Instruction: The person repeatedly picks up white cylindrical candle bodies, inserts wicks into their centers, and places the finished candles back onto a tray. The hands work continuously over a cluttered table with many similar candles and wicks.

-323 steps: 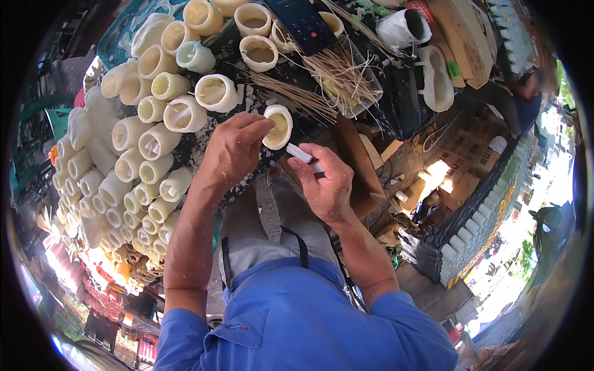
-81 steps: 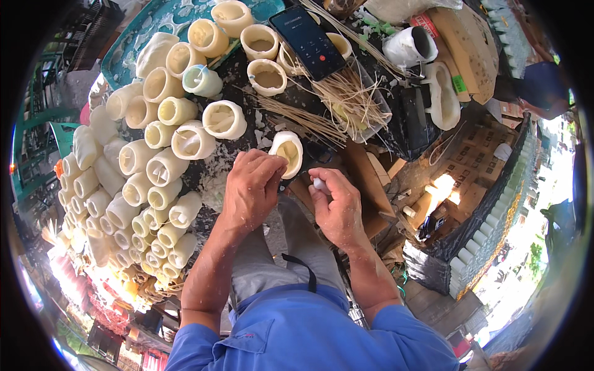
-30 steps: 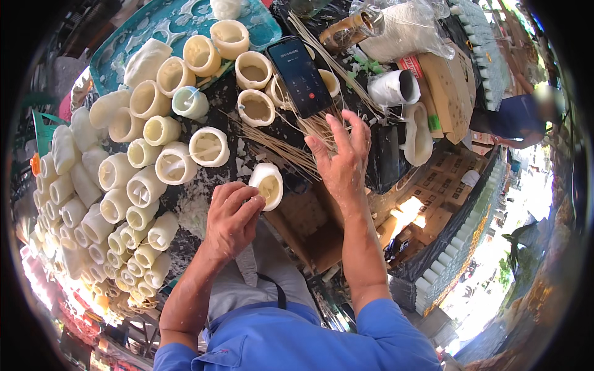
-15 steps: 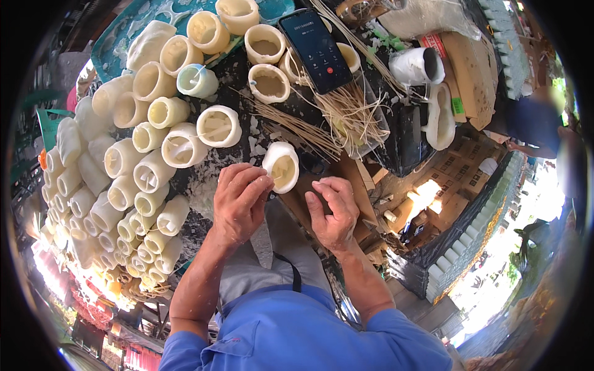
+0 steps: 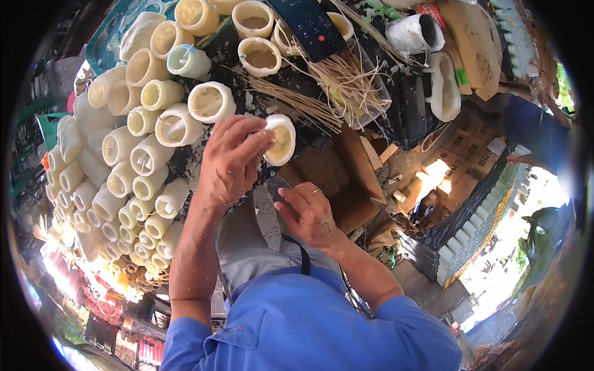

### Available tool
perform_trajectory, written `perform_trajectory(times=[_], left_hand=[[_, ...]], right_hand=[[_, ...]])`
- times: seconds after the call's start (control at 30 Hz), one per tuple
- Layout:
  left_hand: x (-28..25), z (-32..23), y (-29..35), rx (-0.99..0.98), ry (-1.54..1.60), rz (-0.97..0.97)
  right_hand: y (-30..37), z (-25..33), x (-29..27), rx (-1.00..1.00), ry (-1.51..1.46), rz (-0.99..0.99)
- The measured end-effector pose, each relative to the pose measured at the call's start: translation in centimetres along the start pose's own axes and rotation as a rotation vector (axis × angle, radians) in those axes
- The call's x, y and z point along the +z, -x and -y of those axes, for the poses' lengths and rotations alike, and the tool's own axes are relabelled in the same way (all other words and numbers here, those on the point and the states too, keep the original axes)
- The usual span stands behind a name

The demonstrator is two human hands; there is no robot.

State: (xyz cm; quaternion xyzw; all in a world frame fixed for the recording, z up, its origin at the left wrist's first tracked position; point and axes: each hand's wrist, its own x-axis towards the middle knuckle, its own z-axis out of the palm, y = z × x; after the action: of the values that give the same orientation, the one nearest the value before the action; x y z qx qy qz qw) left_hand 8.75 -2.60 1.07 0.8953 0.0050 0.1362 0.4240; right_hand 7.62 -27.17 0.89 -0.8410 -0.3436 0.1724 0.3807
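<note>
Cup in the middle of the frame, at the left hand's fingertips.
Those fingers bend against its left rim; from here I can't tell if they pinch it. The right hand hangs lower, loosely curled, contents hidden. A careless push or weak hold could, I'd judge, drop the cup toward the open carton.

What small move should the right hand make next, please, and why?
Probably rise to the free right side of the pale cup and steady it: the left hand is at its left side, while the right hand sits lower, apart, with nothing visible in it.
</note>
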Motion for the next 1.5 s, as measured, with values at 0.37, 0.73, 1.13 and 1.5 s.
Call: perform_trajectory(times=[0.37, 0.73, 1.13, 1.5], left_hand=[[2.2, 0.3, 9.1, -0.460, -0.484, 0.107], [3.6, 1.8, 13.3, -0.493, -0.517, 0.034], [-1.6, -2.1, 9.6, -0.520, -0.074, -0.146], [-1.5, -2.2, 2.9, -0.035, -0.079, 0.075]], right_hand=[[5.7, -2.8, 3.1, 0.272, -0.128, 0.054], [5.5, -2.0, 3.4, 0.358, -0.309, -0.013], [-2.0, 0.1, 10.4, -0.139, 0.197, 0.054], [-5.6, -0.7, 12.5, -0.288, -0.110, 0.056]])
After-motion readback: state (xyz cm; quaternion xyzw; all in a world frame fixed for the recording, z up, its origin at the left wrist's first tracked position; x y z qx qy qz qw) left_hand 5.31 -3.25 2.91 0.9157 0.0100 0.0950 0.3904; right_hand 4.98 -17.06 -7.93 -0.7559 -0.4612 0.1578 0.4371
